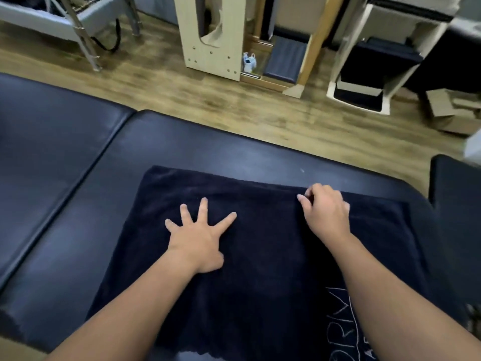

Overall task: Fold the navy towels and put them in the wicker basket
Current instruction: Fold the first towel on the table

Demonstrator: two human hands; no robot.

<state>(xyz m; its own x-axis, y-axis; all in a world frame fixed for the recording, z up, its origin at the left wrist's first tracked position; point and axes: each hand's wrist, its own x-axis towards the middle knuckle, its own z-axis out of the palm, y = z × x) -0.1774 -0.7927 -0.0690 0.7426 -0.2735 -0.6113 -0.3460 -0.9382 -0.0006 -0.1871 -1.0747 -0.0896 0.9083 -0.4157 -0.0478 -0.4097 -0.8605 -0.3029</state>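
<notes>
A navy towel (260,256) lies spread flat on a dark padded table (78,204), its far edge running from upper left to right. My left hand (197,238) presses flat on the towel's left half with the fingers splayed. My right hand (325,209) rests near the towel's far edge, its fingers curled and pinching the cloth there. No wicker basket is in view.
Beyond the table's far edge is a wooden floor (208,100). A light wooden stand (210,35) and a white frame with dark shelves (369,74) stand on it. A cardboard box (453,113) lies at the right. A second dark pad (455,199) adjoins at right.
</notes>
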